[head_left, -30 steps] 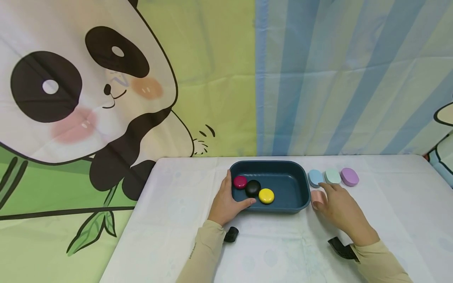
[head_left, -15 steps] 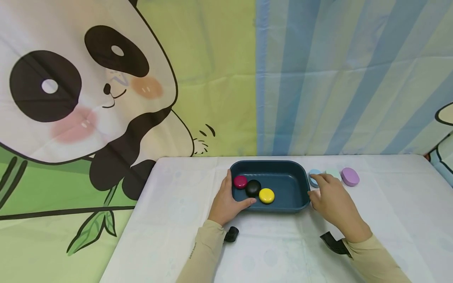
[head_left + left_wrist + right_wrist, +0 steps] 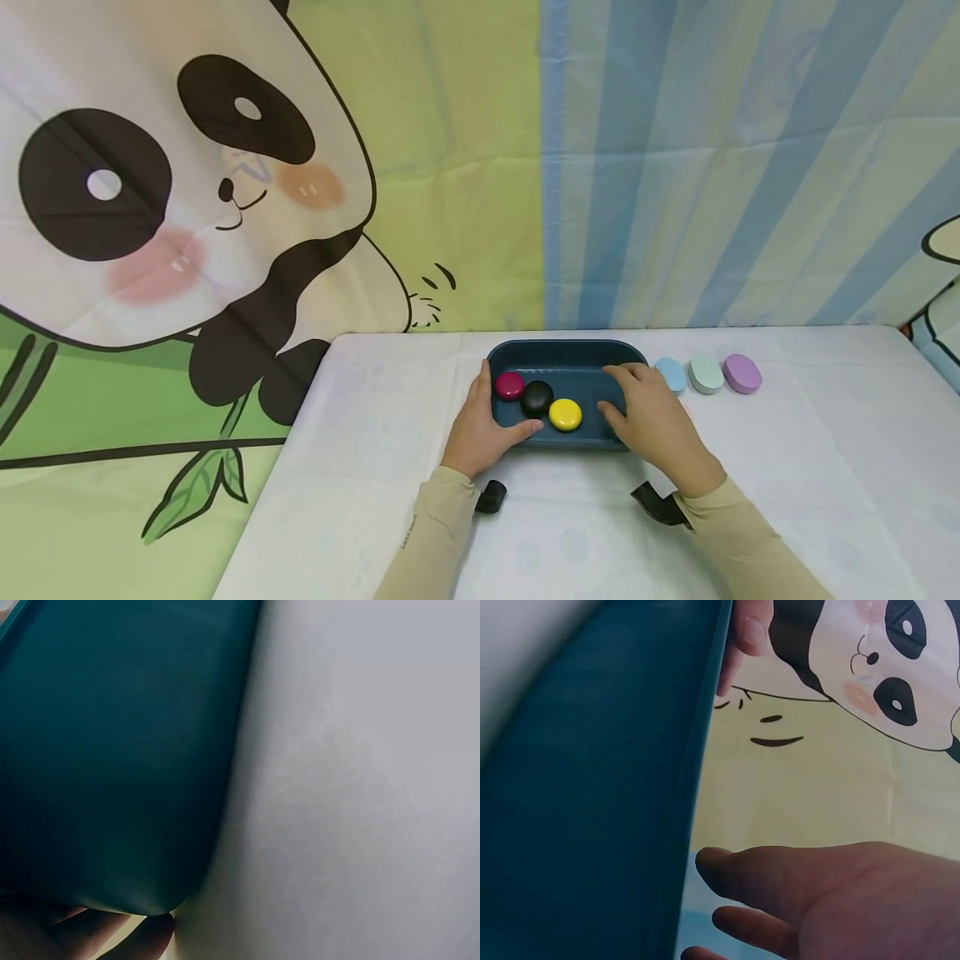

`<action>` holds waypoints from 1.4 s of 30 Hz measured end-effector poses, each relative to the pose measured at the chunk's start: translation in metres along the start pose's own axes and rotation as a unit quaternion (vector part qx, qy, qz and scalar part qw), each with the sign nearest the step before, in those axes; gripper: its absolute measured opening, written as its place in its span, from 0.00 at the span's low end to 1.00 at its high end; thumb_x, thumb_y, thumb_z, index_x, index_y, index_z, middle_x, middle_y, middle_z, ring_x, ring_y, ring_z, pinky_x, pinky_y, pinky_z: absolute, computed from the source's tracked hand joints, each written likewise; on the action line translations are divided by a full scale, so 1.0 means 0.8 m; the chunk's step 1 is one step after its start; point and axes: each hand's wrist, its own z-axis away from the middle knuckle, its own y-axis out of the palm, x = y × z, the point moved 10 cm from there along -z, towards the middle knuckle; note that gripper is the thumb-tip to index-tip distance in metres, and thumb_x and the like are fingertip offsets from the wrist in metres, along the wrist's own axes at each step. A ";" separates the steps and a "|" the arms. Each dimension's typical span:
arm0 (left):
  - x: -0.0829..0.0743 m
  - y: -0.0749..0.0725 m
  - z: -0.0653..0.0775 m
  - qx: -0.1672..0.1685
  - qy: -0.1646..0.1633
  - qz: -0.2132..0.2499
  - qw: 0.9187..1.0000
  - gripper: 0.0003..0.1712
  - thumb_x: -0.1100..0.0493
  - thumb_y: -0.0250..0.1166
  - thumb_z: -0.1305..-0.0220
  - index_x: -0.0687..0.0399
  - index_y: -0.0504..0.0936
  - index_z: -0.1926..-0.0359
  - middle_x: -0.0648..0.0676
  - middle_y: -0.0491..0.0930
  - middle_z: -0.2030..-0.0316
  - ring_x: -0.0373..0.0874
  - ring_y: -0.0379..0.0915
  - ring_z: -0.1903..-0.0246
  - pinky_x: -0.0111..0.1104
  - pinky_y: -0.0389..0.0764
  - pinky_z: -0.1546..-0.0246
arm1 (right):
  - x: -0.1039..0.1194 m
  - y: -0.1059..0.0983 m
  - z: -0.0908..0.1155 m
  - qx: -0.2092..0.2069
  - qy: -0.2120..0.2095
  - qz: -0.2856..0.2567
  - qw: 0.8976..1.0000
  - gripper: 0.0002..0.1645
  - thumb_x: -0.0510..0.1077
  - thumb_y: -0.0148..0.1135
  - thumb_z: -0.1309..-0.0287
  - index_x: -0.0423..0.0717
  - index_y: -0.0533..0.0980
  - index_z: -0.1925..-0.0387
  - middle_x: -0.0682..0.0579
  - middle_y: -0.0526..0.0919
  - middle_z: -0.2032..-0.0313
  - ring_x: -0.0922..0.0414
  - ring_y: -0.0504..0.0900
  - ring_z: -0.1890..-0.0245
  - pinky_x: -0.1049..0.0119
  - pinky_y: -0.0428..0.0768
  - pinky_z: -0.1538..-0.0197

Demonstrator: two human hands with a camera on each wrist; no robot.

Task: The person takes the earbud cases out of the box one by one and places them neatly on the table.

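Note:
A dark blue rectangular tray (image 3: 592, 379) stands on the table. My left hand (image 3: 482, 429) holds its left end, thumb over the front rim and fingers along the left side. Inside lie a magenta disc (image 3: 510, 386), a black disc (image 3: 536, 399) and a yellow disc (image 3: 566, 415). Over the tray's right end is my right hand (image 3: 660, 425), thumb and fingers apart with nothing seen between them. In the right wrist view its fingers (image 3: 757, 874) reach beside the tray wall. A pink disc (image 3: 687, 410) is mostly hidden behind this hand.
Right of the tray, a light blue piece (image 3: 671, 376), a mint piece (image 3: 706, 374) and a purple piece (image 3: 742, 374) stand in a row on the white tablecloth (image 3: 825, 467). A panda-print curtain (image 3: 450, 167) hangs behind the table.
My right hand has moved left from the pink disc to over the tray's right end. The left hand and the tray have stayed in place.

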 end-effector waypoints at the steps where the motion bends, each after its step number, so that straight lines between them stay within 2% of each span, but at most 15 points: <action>1: 0.000 0.000 0.000 0.001 -0.001 0.000 1.000 0.73 0.27 0.73 0.52 0.47 0.39 0.19 0.54 0.48 0.21 0.52 0.51 0.25 0.51 0.61 0.29 | 0.003 0.004 -0.002 0.002 -0.002 0.000 1.000 0.31 0.41 0.72 0.41 0.31 0.74 0.40 0.31 0.76 0.44 0.34 0.75 0.46 0.41 0.78 0.45; 8: 0.000 0.000 0.000 0.013 0.001 0.006 1.000 0.74 0.32 0.76 0.51 0.46 0.37 0.19 0.54 0.47 0.21 0.53 0.50 0.25 0.51 0.60 0.29 | 0.018 0.031 -0.016 0.029 0.003 -0.008 1.000 0.33 0.45 0.73 0.41 0.34 0.74 0.38 0.33 0.76 0.42 0.36 0.76 0.45 0.45 0.79 0.45; 15: -0.001 0.002 -0.001 0.031 0.002 -0.002 1.000 0.75 0.32 0.76 0.52 0.45 0.34 0.19 0.52 0.44 0.21 0.51 0.48 0.24 0.50 0.60 0.29 | 0.026 0.056 -0.028 0.056 0.015 -0.022 0.998 0.35 0.48 0.73 0.42 0.36 0.74 0.37 0.34 0.75 0.40 0.37 0.76 0.42 0.44 0.78 0.42; 26: -0.003 0.000 -0.002 0.041 0.013 0.003 0.999 0.75 0.33 0.76 0.51 0.48 0.34 0.19 0.55 0.44 0.21 0.54 0.48 0.24 0.53 0.61 0.30 | 0.040 0.082 -0.044 0.073 0.007 -0.043 0.996 0.37 0.52 0.75 0.43 0.37 0.75 0.37 0.34 0.76 0.41 0.39 0.78 0.45 0.44 0.79 0.43; 35: -0.004 -0.001 -0.001 0.050 0.013 0.005 0.999 0.77 0.26 0.73 0.53 0.48 0.33 0.19 0.53 0.43 0.21 0.51 0.46 0.24 0.50 0.61 0.29 | 0.046 0.110 -0.061 0.109 0.000 -0.050 0.993 0.39 0.49 0.78 0.48 0.38 0.75 0.37 0.35 0.77 0.43 0.41 0.80 0.49 0.47 0.81 0.47; 42: -0.004 -0.002 -0.001 0.048 0.016 0.014 0.999 0.78 0.24 0.72 0.55 0.47 0.33 0.19 0.53 0.43 0.21 0.50 0.46 0.24 0.49 0.61 0.29 | 0.051 0.123 -0.071 0.123 0.000 -0.045 0.991 0.40 0.49 0.79 0.50 0.37 0.76 0.38 0.37 0.79 0.47 0.44 0.81 0.52 0.49 0.82 0.48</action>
